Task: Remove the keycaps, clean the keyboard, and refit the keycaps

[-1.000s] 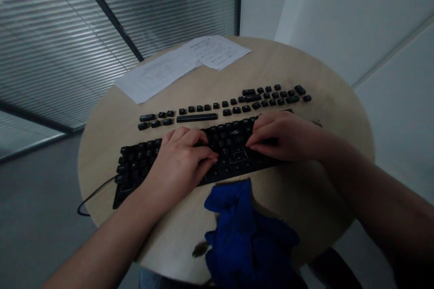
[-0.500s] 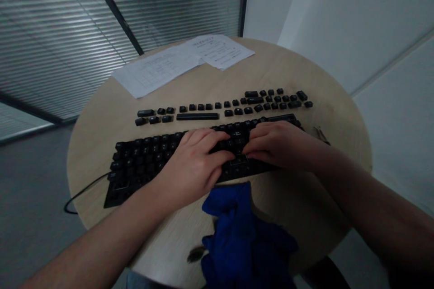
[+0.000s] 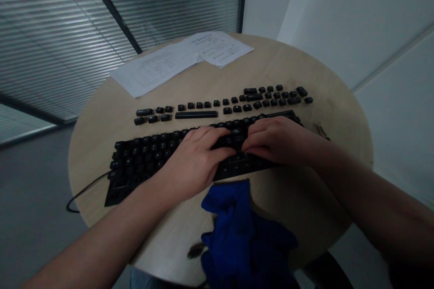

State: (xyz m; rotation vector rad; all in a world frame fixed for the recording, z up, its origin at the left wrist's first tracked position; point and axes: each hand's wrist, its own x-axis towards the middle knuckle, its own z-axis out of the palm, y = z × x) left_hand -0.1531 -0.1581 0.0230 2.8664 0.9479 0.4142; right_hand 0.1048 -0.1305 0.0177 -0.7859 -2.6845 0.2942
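A black keyboard (image 3: 149,153) lies across the round table, with keycaps missing along its near edge. Over its middle is my left hand (image 3: 200,158), thumb and forefinger apart and their tips at the keys. My right hand (image 3: 271,137) rests on the right part of the keyboard, fingers bent together and pointing left, tips close to my left thumb. Whether a keycap is between the right fingertips is too small and dark to tell. Behind the keyboard, loose black keycaps (image 3: 237,108) lie in rows, with a long space bar (image 3: 195,114) among them.
Printed papers (image 3: 156,70) lie at the back of the wooden table (image 3: 288,63). A crumpled blue cloth (image 3: 233,230) is at the near edge, with a small brush-like item (image 3: 195,250) beside it. A metal tool (image 3: 321,131) sits right of the keyboard. A cable (image 3: 84,193) runs off the left.
The left thumb has shifted slightly up and right, and the other left fingers are drawn in behind it. The right hand has hardly moved. The whole view has shifted slightly.
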